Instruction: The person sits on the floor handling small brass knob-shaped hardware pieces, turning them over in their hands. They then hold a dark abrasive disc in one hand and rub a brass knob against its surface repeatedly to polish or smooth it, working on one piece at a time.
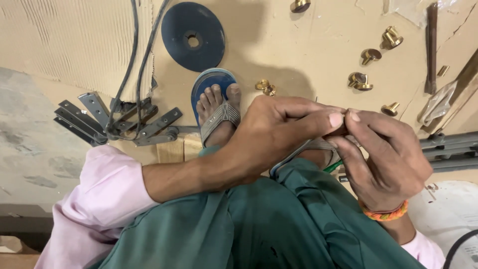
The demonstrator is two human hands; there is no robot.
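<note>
Small dark part — pinched between left hand and right hand fingertips, both grips closed on it, mostly hidden — long axis unclear.

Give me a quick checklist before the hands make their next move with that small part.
1. Both hands on the part: ok. Left hand and right hand meet fingertip to fingertip.
2. Part visible: cannot tell. Only a dark sliver shows between the fingers.
3. Spare brass fittings within sight: ok. Several lie on the board, one at upper right.
4. Foot clear of fittings: ok. The sandalled foot lies apart from the nearest fitting.
5. Cables clear of the hands: ok. The cables run at left.
</note>
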